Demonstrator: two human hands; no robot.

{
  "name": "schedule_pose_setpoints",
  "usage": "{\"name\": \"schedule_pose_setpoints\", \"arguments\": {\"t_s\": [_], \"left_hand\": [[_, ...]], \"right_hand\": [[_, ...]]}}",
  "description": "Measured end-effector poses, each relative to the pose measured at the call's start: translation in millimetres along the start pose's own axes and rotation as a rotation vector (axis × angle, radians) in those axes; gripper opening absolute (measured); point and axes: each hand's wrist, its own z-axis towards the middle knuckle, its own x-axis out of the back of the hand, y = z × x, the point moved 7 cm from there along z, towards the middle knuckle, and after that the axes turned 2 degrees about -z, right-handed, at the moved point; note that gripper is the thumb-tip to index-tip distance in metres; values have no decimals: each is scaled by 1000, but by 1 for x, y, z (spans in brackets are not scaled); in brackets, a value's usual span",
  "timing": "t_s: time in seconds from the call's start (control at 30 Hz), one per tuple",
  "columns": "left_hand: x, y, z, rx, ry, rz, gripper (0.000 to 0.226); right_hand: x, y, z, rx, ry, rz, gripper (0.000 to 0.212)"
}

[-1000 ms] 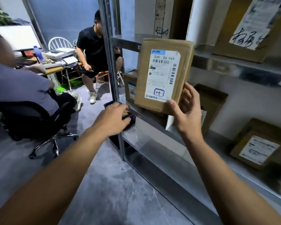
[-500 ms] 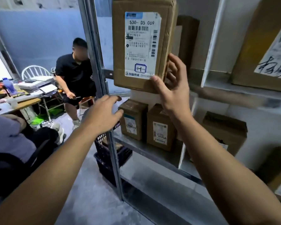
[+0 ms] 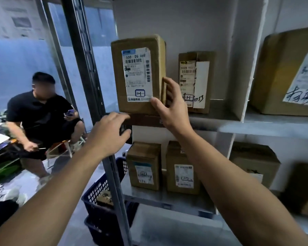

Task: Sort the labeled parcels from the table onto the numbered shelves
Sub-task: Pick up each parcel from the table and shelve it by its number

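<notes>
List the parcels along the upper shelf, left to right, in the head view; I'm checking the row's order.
530 D5 069 parcel, held by the right hand → taped H-marked parcel → white divider → large parcel with handwritten label

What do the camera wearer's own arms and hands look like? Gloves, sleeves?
Each grip is simply an ungloved hand: left hand, right hand. The left forearm and right forearm are bare, no sleeve in view. No watch, ring or wristband shows.

The upper shelf (image 3: 220, 119) carries an upright parcel (image 3: 139, 73) at its left front, a second parcel (image 3: 194, 82) just right and farther back, and a large box (image 3: 283, 71) beyond the divider (image 3: 247, 68). On the lower shelf (image 3: 146, 196) two small boxes (image 3: 144, 166) stand side by side at left.
</notes>
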Motion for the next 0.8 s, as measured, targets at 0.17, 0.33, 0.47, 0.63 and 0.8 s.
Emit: {"name": "schedule_pose_setpoints", "arguments": {"t_s": [0.17, 0.33, 0.47, 0.63, 0.8], "left_hand": [[3, -22, 14, -70, 10, -26, 44], [4, -45, 24, -195, 35, -136, 44], [2, -49, 27, -271, 80, -161, 48], [-2, -53, 31, -308, 86, -148, 49], [-5, -54, 34, -321, 100, -119, 47]], "right_hand": [[-10, 4, 15, -104, 30, -161, 69], [-16, 1, 23, -215, 37, -254, 77], [-18, 1, 23, -274, 88, -260, 78], [-23, 3, 28, -344, 159, -275, 81], [-27, 3, 31, -379, 221, -312, 74]]}}
